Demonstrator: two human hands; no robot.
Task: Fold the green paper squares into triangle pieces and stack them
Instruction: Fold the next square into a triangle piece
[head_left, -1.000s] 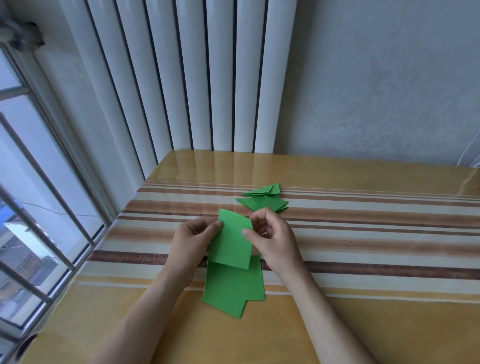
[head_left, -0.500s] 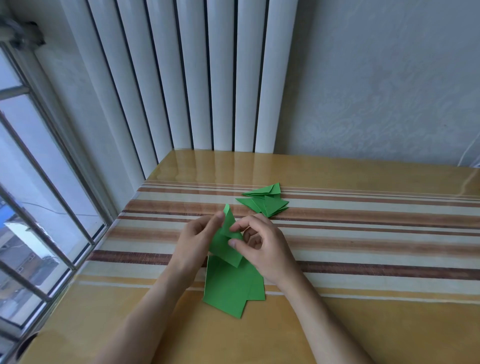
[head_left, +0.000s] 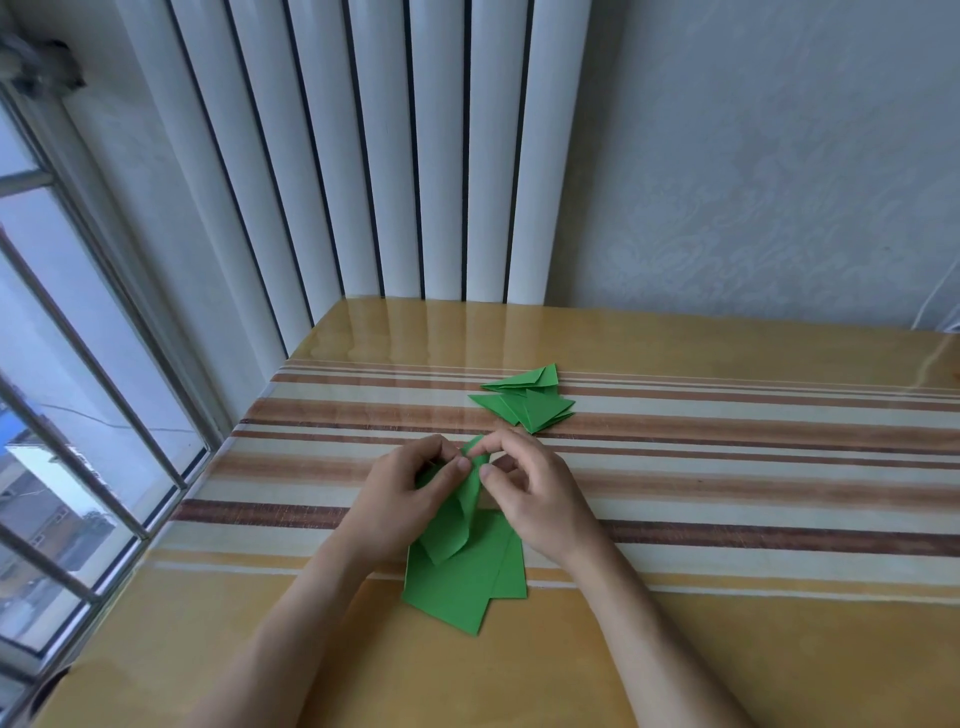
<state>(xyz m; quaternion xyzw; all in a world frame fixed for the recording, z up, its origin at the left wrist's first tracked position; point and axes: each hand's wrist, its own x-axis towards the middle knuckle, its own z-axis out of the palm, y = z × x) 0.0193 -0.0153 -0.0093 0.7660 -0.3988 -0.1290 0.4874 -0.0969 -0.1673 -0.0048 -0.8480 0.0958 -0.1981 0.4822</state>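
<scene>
Left hand (head_left: 400, 488) and right hand (head_left: 535, 493) close together over the desk (head_left: 727, 649), both curled in a pinching grip on one green paper sheet (head_left: 452, 525); thumb and forefinger tips of each hand meeting at its upper end, fingers bent, not spread. Sheet matte and thin, bent lengthwise into a soft curl, lower end rounded and hanging just above the loose pile of flat green squares (head_left: 467, 582). Pile lying on the near part of the desk below the hands, edges straight, corners sharp, sheets fanned slightly so several points stick out at the bottom. Further back, well apart from the hands, folded green triangles (head_left: 524, 400) heaped on the striped band, overlapping at differing angles, creases crisp. Desk glossy and honey-yellow, with a smooth reflective covering and a band of cream, tan and dark brown stripes (head_left: 727, 535) running across it. Behind, white ribbed radiator (head_left: 405, 156) of tall smooth columns, mirrored faintly in the desk's sheen. Pale wall (head_left: 779, 156) with a faint embossed pattern to the right; window with metal bars (head_left: 78, 364) to the left
</scene>
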